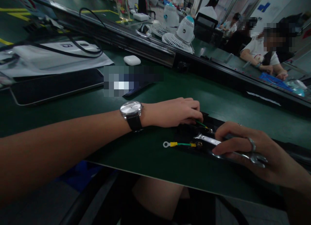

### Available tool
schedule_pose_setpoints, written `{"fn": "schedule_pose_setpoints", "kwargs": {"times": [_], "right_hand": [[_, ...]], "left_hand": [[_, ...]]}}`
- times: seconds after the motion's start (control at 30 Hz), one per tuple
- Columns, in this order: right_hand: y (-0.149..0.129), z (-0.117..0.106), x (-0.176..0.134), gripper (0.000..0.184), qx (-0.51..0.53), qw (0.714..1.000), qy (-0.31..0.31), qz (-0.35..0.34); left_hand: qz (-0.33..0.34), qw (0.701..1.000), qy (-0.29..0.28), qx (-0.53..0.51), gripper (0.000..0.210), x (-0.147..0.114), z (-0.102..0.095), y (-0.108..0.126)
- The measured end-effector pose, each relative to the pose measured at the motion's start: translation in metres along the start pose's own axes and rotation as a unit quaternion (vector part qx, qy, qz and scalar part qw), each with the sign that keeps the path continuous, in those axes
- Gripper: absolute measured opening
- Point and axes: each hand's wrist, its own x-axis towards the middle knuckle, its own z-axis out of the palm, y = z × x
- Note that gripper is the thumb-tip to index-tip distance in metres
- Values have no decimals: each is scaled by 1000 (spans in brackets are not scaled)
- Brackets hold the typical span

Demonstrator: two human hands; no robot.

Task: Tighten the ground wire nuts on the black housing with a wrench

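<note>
My left hand (177, 112), a watch (131, 109) on its wrist, reaches over a black part (216, 121) on the bench. Its fingers are closed at a short green wire (201, 123), whose far end meets a small metal fastener (209, 130); the fingertips are partly hidden. My right hand (252, 147), wearing a ring, grips a silver wrench (209, 140). One wrench end points left beside that fastener; the open jaw at the other end shows below my fingers. Nearer me lies a second green wire (184, 144) with yellow sleeves, a loose ring terminal at left and a fastened end at right.
Left on the green bench (145, 157) are a dark tablet-like slab (58, 85), papers (73, 61), a black cable (89, 51) and a white case (132, 60). A dark rail (150, 50) crosses behind; beyond it stand white fans (186, 30) and seated people.
</note>
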Motion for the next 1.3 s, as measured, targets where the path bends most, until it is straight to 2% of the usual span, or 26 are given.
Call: {"fn": "schedule_pose_setpoints", "kwargs": {"times": [0.07,0.2,0.33,0.43,0.93,1.13,1.3], "right_hand": [[0,0,1,33,0,1000,21,-11],[1,1,1,26,5,994,102,-37],[1,5,-3,19,33,989,145,5],[0,8,-3,16,26,986,162,9],[-12,17,3,11,-79,982,170,-11],[-10,14,5,19,-54,989,136,-33],[-5,11,3,24,-19,984,165,-60]], "left_hand": [[2,1000,2,1,25,0,0,0],[-1,1000,0,3,25,0,0,0],[1,1000,1,2,26,0,0,1],[0,1000,3,2,27,0,0,1],[11,1000,19,-6,26,0,2,0],[8,1000,22,-13,25,-1,2,-1],[8,1000,25,-17,25,-1,1,-1]]}}
